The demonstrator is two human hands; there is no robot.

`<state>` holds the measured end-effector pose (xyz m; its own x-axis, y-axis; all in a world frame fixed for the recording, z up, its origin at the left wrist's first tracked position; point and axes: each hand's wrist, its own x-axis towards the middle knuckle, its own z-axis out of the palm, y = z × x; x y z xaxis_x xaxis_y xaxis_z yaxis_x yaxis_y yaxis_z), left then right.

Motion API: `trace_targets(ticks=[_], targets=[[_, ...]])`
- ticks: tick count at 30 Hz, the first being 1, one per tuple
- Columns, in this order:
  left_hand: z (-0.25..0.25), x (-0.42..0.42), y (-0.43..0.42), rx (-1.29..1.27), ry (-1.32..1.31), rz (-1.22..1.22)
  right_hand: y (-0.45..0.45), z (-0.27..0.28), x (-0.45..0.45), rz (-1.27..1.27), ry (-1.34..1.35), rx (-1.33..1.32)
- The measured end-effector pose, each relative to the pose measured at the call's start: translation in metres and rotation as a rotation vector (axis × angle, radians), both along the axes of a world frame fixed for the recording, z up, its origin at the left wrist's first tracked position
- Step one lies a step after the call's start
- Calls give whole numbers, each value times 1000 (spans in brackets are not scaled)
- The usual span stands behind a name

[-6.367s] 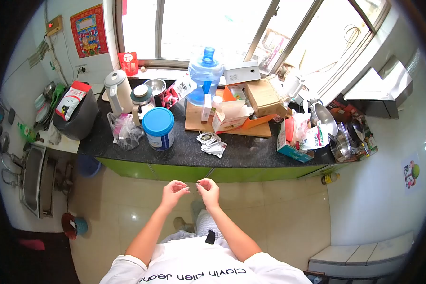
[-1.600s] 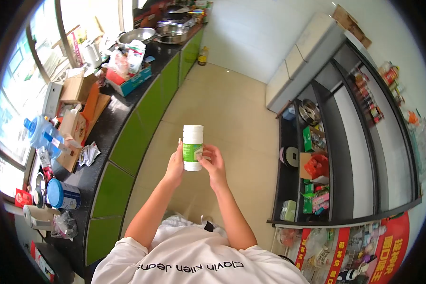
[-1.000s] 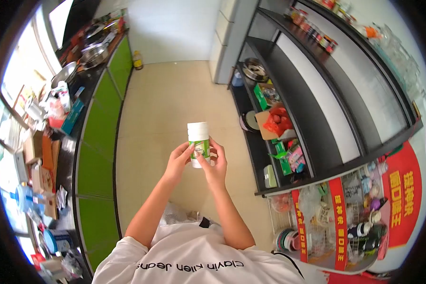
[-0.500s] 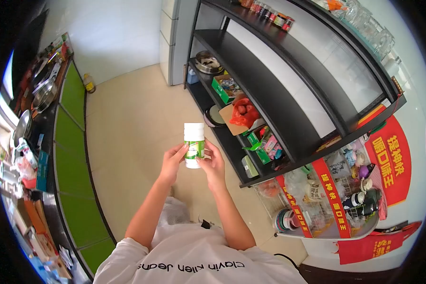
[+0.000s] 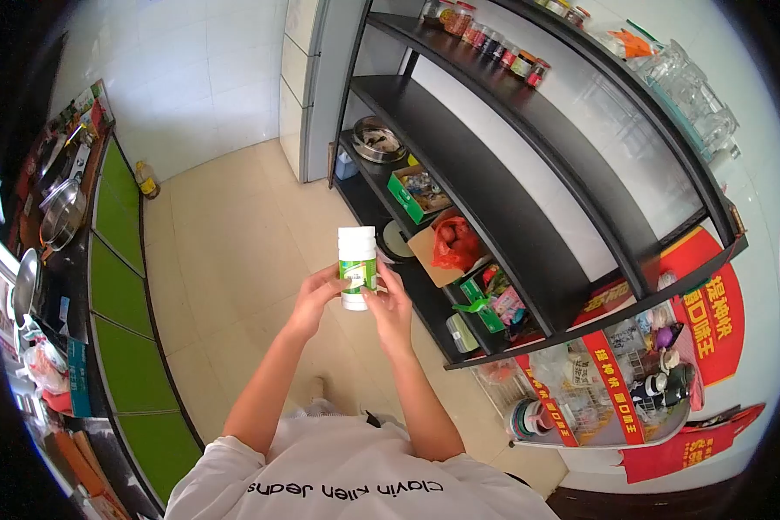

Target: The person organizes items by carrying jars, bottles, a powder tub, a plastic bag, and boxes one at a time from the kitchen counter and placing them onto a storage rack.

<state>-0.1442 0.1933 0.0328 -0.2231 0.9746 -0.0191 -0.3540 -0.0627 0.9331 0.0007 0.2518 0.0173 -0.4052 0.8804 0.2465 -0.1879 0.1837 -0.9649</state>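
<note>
The tall black shelf unit [image 5: 494, 208] fills my right side, and the long counter with bright green doors [image 5: 133, 364] runs down my left, with beige tiled floor [image 5: 225, 260] between them. Out in front of the chest, over that floor, I have both bare hands together on one object: the left hand [image 5: 316, 297] clasps one flank, the right hand [image 5: 393, 299] the other, thumbs toward me.

Between them is the white cylindrical bottle with a green-and-white wrap label [image 5: 357, 267], cap end toward the top of my view; I can't tell if it leans. It looks like rigid plastic, so I'd expect a light, stiff thing, hard to crush, though its fill is hidden. The smooth wall may slip under dry fingers; the label band on the lower body, where the fingers already sit, seems the surest hold. I'd avoid carrying it by the white ribbed-looking cap [image 5: 356, 234], which might turn.
</note>
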Motion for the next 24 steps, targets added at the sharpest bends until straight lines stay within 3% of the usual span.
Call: trace_targets(ticks=[15, 24], targets=[[-11, -55, 65, 11, 46, -53, 50, -5, -55, -83, 44, -62], [-13, -69, 157, -31, 92, -68, 143, -23, -69, -114, 53, -56]])
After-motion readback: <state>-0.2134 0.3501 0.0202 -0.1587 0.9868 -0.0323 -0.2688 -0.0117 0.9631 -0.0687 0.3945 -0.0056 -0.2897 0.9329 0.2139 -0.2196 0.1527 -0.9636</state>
